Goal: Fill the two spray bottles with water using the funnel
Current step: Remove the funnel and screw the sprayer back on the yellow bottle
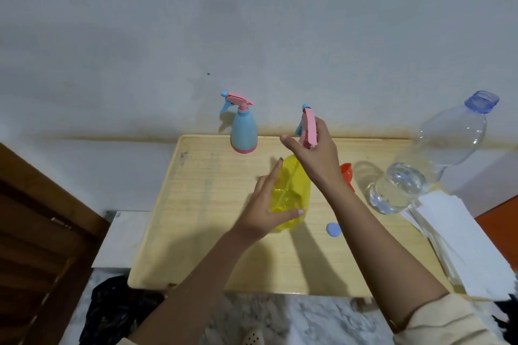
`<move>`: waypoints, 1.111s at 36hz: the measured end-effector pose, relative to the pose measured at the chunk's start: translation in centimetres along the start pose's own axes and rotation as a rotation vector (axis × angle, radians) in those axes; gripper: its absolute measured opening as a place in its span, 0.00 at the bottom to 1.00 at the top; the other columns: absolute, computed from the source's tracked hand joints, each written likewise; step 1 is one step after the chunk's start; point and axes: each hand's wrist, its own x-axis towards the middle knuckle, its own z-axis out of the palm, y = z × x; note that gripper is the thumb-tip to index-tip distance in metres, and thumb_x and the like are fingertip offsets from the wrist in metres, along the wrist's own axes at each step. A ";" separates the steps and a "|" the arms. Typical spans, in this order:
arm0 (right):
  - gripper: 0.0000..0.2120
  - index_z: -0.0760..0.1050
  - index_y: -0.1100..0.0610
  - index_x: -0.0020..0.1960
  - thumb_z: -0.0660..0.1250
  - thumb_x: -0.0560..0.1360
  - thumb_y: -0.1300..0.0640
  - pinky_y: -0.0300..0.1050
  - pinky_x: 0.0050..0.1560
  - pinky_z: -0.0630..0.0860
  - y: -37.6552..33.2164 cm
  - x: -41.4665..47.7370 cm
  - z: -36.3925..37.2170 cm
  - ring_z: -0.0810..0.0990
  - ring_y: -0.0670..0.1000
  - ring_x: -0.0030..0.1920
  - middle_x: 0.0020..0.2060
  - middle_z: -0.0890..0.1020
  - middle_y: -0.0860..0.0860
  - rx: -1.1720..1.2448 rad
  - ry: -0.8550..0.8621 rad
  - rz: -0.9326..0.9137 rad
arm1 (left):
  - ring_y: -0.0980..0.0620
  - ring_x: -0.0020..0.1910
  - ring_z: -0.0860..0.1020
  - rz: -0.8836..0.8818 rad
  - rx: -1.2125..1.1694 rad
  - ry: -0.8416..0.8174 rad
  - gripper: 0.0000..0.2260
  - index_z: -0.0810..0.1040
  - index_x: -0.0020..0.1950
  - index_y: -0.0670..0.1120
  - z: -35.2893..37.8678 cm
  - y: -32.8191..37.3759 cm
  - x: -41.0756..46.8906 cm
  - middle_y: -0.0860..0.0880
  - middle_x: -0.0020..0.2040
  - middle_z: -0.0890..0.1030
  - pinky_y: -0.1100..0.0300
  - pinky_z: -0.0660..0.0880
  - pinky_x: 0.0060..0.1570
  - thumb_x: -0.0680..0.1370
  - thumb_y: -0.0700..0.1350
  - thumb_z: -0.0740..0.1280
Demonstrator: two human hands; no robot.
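Hands are busy with the translucent yellow plastic spray bottle (291, 193), which stands near the middle of the pale wooden table (201, 204). The person's left hand (266, 210) wraps its thumb and fingers loosely around the bottle's lower body to steady it, while the right hand (314, 157) grips the pink trigger sprayer head with a blue nozzle (308, 127) at the bottle's neck, fingers closed around it. Whether the head is being screwed on or off cannot be told; some water seems to sit in the yellow bottle, so this is probably the capping step. A second spray bottle, pale blue with a pink base and pink trigger head (244, 131), stands upright at the table's far edge near the wall, its head in place. The small orange plastic funnel (347, 173) lies on the table just behind the right wrist, beside a large clear plastic water bottle (429, 157), uncapped and partly full. A small blue round cap (333, 230) rests near the front. Next, the head likely needs turning while the left hand holds the bottle firm.
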 end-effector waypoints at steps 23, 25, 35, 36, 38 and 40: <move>0.05 0.68 0.65 0.36 0.59 0.70 0.64 0.47 0.34 0.65 2.8 -15.0 3.2 0.70 0.56 0.34 0.33 0.74 0.60 -0.173 -0.342 0.206 | 0.48 0.56 0.72 -0.503 0.529 -0.277 0.24 0.73 0.62 0.38 -2.3 -5.7 -17.3 0.39 0.60 0.75 0.60 0.65 0.52 0.78 0.57 0.63; 0.06 0.67 0.61 0.35 0.59 0.71 0.65 0.45 0.33 0.63 3.2 -16.1 3.9 0.68 0.53 0.33 0.32 0.71 0.56 -0.157 -0.363 0.257 | 0.42 0.59 0.73 -0.536 0.530 -0.270 0.20 0.72 0.63 0.36 -2.2 -6.5 -17.9 0.36 0.61 0.74 0.58 0.66 0.50 0.79 0.50 0.64; 0.10 0.61 0.58 0.32 0.57 0.71 0.62 0.44 0.31 0.58 2.7 -17.7 6.5 0.62 0.52 0.31 0.30 0.67 0.54 -0.186 -0.436 0.428 | 0.40 0.43 0.73 -0.596 0.590 -0.317 0.14 0.70 0.49 0.40 -3.1 -9.0 -18.5 0.44 0.39 0.69 0.51 0.68 0.41 0.80 0.52 0.63; 0.08 0.64 0.61 0.33 0.57 0.70 0.59 0.45 0.33 0.61 2.5 -17.8 6.7 0.65 0.53 0.33 0.31 0.70 0.57 -0.188 -0.442 0.437 | 0.39 0.46 0.75 -0.598 0.588 -0.318 0.15 0.71 0.51 0.38 -3.2 -8.9 -18.5 0.41 0.41 0.71 0.49 0.70 0.44 0.80 0.51 0.62; 0.13 0.73 0.65 0.40 0.57 0.69 0.56 0.48 0.39 0.70 2.8 -18.0 7.1 0.70 0.55 0.36 0.34 0.74 0.63 -0.156 -0.438 0.458 | 0.38 0.54 0.75 -0.606 0.596 -0.308 0.18 0.71 0.56 0.35 -3.5 -8.9 -18.5 0.35 0.52 0.75 0.49 0.72 0.52 0.80 0.50 0.63; 0.11 0.76 0.66 0.44 0.58 0.73 0.60 0.54 0.46 0.75 3.0 -18.2 7.3 0.71 0.56 0.38 0.33 0.73 0.59 -0.123 -0.424 0.468 | 0.38 0.56 0.74 -0.596 0.603 -0.297 0.18 0.71 0.57 0.34 -3.6 -8.8 -18.6 0.34 0.57 0.74 0.49 0.71 0.53 0.80 0.49 0.63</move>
